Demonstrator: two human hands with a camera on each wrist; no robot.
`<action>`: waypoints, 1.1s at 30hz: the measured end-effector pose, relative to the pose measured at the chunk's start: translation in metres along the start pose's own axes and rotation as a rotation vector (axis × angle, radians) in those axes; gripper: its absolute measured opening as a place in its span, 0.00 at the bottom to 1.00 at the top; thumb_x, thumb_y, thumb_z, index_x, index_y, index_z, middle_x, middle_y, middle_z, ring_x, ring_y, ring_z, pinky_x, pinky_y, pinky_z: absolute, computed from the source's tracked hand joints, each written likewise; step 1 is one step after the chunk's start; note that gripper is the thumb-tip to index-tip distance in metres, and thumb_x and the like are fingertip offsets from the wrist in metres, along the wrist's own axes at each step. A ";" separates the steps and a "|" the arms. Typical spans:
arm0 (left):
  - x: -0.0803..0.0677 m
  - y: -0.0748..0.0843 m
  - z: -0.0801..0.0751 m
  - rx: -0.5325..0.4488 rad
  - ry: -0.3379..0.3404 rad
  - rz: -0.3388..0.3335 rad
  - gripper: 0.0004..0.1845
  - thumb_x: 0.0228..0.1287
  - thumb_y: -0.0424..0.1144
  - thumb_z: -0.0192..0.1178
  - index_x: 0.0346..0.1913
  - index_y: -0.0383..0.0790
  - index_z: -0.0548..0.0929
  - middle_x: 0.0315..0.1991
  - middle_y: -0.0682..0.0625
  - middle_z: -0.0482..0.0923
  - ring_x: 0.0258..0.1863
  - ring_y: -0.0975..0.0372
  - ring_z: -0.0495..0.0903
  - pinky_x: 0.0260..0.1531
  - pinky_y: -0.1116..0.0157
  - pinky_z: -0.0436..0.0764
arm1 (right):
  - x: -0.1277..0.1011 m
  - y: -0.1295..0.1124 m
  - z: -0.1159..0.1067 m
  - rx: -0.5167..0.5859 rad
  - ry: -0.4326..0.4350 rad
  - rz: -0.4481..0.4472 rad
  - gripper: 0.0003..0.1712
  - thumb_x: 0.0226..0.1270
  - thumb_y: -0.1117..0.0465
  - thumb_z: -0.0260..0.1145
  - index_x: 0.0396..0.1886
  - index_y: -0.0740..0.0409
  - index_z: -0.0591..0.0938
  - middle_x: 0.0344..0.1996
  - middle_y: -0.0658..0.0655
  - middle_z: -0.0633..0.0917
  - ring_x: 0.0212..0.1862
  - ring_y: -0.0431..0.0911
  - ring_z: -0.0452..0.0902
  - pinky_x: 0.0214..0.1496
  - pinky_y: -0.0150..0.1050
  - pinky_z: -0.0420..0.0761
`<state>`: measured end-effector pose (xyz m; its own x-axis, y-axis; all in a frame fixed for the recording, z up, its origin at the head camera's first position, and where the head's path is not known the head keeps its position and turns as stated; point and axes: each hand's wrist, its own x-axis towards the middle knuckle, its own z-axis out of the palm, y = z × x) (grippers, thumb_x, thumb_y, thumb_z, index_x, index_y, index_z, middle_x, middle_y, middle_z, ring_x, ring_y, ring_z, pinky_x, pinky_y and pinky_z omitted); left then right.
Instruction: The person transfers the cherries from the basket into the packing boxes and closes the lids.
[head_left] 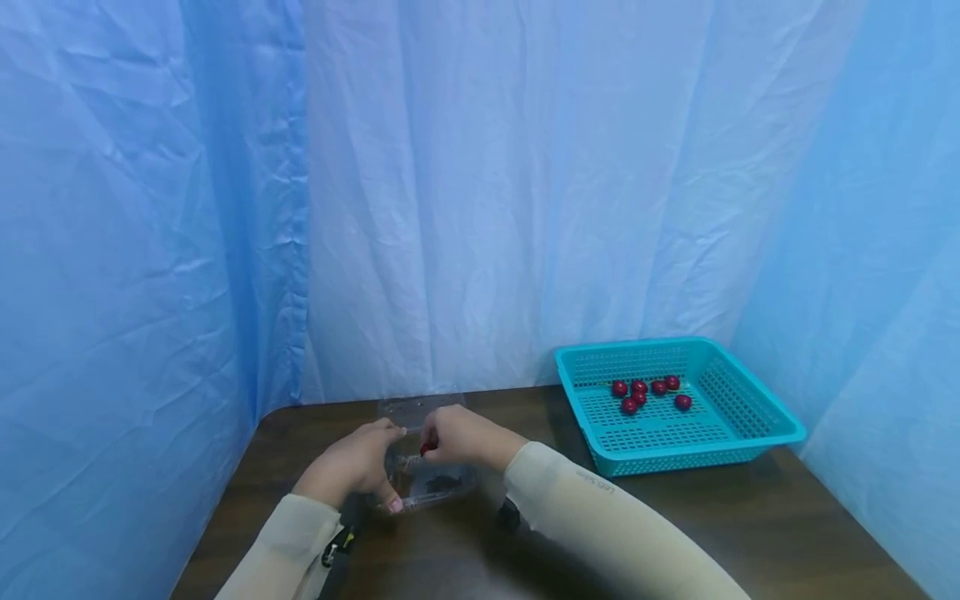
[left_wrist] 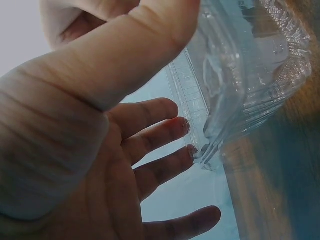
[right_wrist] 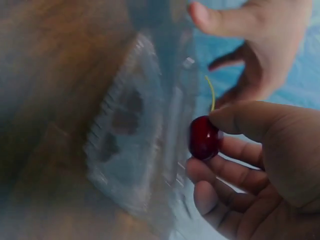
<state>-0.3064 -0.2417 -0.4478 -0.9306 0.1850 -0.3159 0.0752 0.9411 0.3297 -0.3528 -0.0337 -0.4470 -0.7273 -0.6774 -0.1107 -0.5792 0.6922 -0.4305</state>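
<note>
Right hand (right_wrist: pixel 250 165) pinches small dark-red cherry (right_wrist: pixel 203 137) over clear plastic clamshell box (head_left: pixel 427 479); left hand (head_left: pixel 352 467) grips its rim. Cherry looks soft, bruisable; stem safer.

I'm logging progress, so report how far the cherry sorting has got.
Done: six cherries lie in the teal basket. In hand: the right hand pinches one cherry over the clear plastic box, which the left hand steadies. Left: dark shapes in the box look like more cherries, though it's hard to tell.
</note>
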 end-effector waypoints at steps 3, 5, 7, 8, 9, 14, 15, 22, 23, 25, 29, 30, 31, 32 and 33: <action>0.000 -0.001 0.001 0.003 0.009 0.009 0.70 0.32 0.53 0.98 0.86 0.46 0.74 0.84 0.40 0.72 0.82 0.38 0.73 0.71 0.32 0.83 | 0.002 -0.003 0.010 -0.023 -0.017 -0.018 0.03 0.79 0.58 0.79 0.44 0.51 0.94 0.35 0.45 0.91 0.33 0.34 0.84 0.39 0.28 0.88; 0.000 -0.001 0.001 0.006 0.015 0.011 0.70 0.32 0.53 0.98 0.85 0.45 0.75 0.84 0.40 0.71 0.82 0.38 0.73 0.71 0.32 0.83 | 0.003 -0.006 0.016 -0.027 -0.024 -0.016 0.02 0.78 0.58 0.79 0.44 0.51 0.94 0.35 0.44 0.91 0.33 0.34 0.84 0.39 0.29 0.87; 0.000 0.000 0.001 0.002 0.016 0.008 0.70 0.32 0.53 0.98 0.85 0.45 0.75 0.85 0.40 0.71 0.82 0.37 0.72 0.71 0.31 0.83 | 0.004 -0.008 0.022 -0.031 -0.030 -0.015 0.03 0.76 0.58 0.80 0.44 0.50 0.94 0.34 0.44 0.90 0.34 0.34 0.83 0.40 0.29 0.87; -0.001 0.000 0.000 0.001 0.016 0.006 0.70 0.32 0.53 0.98 0.85 0.45 0.75 0.85 0.40 0.71 0.83 0.37 0.72 0.71 0.31 0.82 | 0.004 -0.009 0.024 -0.025 -0.031 -0.015 0.03 0.76 0.59 0.81 0.45 0.50 0.94 0.34 0.44 0.90 0.34 0.34 0.83 0.40 0.29 0.87; -0.001 0.000 0.000 -0.002 0.016 0.004 0.70 0.32 0.53 0.98 0.85 0.45 0.75 0.84 0.40 0.71 0.83 0.37 0.72 0.71 0.31 0.82 | 0.005 -0.009 0.027 -0.017 -0.036 -0.015 0.03 0.75 0.59 0.81 0.45 0.50 0.94 0.34 0.44 0.90 0.34 0.34 0.83 0.41 0.30 0.87; -0.002 0.002 -0.001 -0.007 0.010 -0.006 0.69 0.32 0.51 0.98 0.84 0.44 0.76 0.84 0.40 0.72 0.81 0.38 0.74 0.71 0.31 0.82 | 0.005 -0.012 0.035 0.017 -0.058 -0.022 0.03 0.75 0.61 0.81 0.44 0.50 0.95 0.32 0.44 0.91 0.33 0.34 0.84 0.40 0.29 0.88; -0.002 0.003 -0.001 -0.008 0.009 -0.007 0.69 0.32 0.51 0.98 0.84 0.44 0.76 0.84 0.39 0.72 0.81 0.38 0.74 0.71 0.31 0.82 | 0.005 -0.012 0.036 0.026 -0.062 -0.021 0.02 0.75 0.61 0.82 0.43 0.50 0.95 0.31 0.44 0.91 0.32 0.34 0.85 0.40 0.29 0.88; -0.005 0.005 -0.003 -0.014 0.009 -0.007 0.67 0.35 0.50 0.98 0.84 0.43 0.76 0.84 0.38 0.71 0.82 0.36 0.72 0.71 0.29 0.82 | 0.006 -0.015 0.039 0.017 -0.065 -0.063 0.03 0.74 0.62 0.82 0.43 0.51 0.95 0.31 0.44 0.91 0.31 0.33 0.84 0.39 0.27 0.86; -0.005 0.005 -0.003 -0.014 0.010 -0.005 0.66 0.35 0.50 0.98 0.84 0.43 0.76 0.84 0.37 0.71 0.82 0.36 0.72 0.71 0.29 0.82 | 0.006 -0.015 0.039 0.014 -0.068 -0.066 0.03 0.74 0.61 0.82 0.43 0.51 0.95 0.31 0.44 0.91 0.31 0.33 0.84 0.39 0.26 0.86; -0.005 0.005 -0.003 -0.014 0.013 -0.001 0.66 0.35 0.50 0.98 0.84 0.43 0.76 0.84 0.37 0.72 0.82 0.36 0.72 0.71 0.29 0.82 | 0.007 -0.016 0.039 0.005 -0.072 -0.067 0.03 0.75 0.61 0.82 0.44 0.51 0.95 0.32 0.44 0.92 0.32 0.33 0.85 0.39 0.26 0.87; -0.003 0.003 -0.002 -0.013 0.010 0.000 0.67 0.34 0.50 0.98 0.84 0.43 0.76 0.84 0.37 0.71 0.83 0.36 0.72 0.72 0.30 0.82 | 0.005 -0.016 0.035 0.005 -0.080 -0.035 0.06 0.75 0.58 0.82 0.48 0.50 0.96 0.36 0.45 0.94 0.35 0.34 0.87 0.43 0.29 0.90; -0.003 0.003 -0.002 -0.013 0.009 0.001 0.67 0.34 0.51 0.98 0.84 0.43 0.76 0.84 0.37 0.71 0.83 0.36 0.72 0.72 0.30 0.82 | 0.005 -0.016 0.034 0.006 -0.080 -0.026 0.07 0.75 0.58 0.82 0.49 0.50 0.96 0.38 0.46 0.95 0.36 0.34 0.88 0.44 0.30 0.90; -0.002 0.003 -0.002 -0.012 0.008 0.002 0.68 0.34 0.51 0.98 0.84 0.43 0.76 0.84 0.38 0.71 0.83 0.36 0.72 0.72 0.30 0.81 | 0.004 -0.016 0.031 0.009 -0.082 -0.018 0.08 0.76 0.57 0.82 0.50 0.51 0.96 0.39 0.47 0.95 0.37 0.35 0.89 0.45 0.31 0.91; -0.002 0.002 -0.002 -0.013 0.007 0.002 0.68 0.33 0.51 0.98 0.84 0.43 0.75 0.84 0.38 0.71 0.83 0.36 0.72 0.72 0.29 0.81 | 0.003 -0.016 0.029 0.017 -0.082 -0.007 0.09 0.76 0.57 0.81 0.51 0.51 0.95 0.40 0.47 0.95 0.38 0.36 0.89 0.45 0.32 0.92; -0.002 0.002 -0.002 -0.013 0.008 0.003 0.68 0.33 0.51 0.98 0.84 0.43 0.75 0.84 0.38 0.71 0.82 0.36 0.72 0.72 0.29 0.81 | 0.003 -0.016 0.027 0.023 -0.079 0.005 0.10 0.76 0.56 0.81 0.53 0.51 0.95 0.41 0.47 0.95 0.39 0.36 0.89 0.46 0.32 0.92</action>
<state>-0.3052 -0.2406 -0.4453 -0.9331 0.1853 -0.3081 0.0731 0.9368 0.3422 -0.3355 -0.0533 -0.4649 -0.6985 -0.6919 -0.1825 -0.5662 0.6904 -0.4502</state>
